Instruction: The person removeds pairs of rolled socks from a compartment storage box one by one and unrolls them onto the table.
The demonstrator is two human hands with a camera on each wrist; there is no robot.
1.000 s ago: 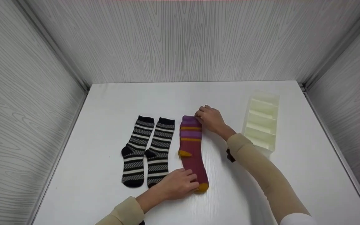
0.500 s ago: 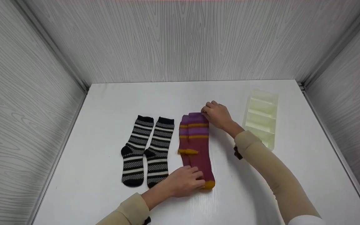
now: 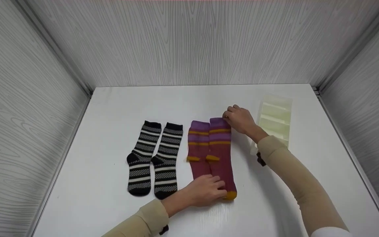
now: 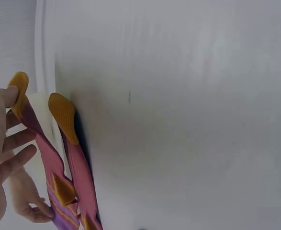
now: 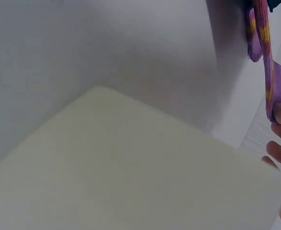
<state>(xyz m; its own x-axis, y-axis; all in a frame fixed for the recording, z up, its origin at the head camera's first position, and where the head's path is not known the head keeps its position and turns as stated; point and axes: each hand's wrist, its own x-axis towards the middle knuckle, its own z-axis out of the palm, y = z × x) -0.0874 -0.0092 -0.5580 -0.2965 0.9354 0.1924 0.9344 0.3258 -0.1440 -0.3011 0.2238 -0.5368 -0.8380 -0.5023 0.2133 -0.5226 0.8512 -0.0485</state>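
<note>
Two maroon socks with purple and mustard stripes lie side by side. My right hand (image 3: 241,120) pinches the purple cuff of the right maroon sock (image 3: 221,154) at its top corner. At the other end my left hand (image 3: 206,191) pinches the mustard toe of that same sock, as the left wrist view shows. Beside it is the left maroon sock (image 3: 198,135), its toe hidden behind my left hand in the head view; its mustard toe (image 4: 62,112) shows in the left wrist view. In the right wrist view the held purple cuff (image 5: 279,86) is between thumb and finger.
Two black-and-white striped socks, one at the left (image 3: 140,158) and its mate (image 3: 168,158), lie flat left of the maroon pair. A pale divided box (image 3: 275,118) stands at the right, partly behind my right forearm. Wood-grain panels (image 3: 189,42) wall the white table (image 3: 110,102).
Both hands have moved right, carrying the upper maroon sock off the lower one. The two socks, stacked a second ago, now lie next to each other. The striped socks stayed put.
</note>
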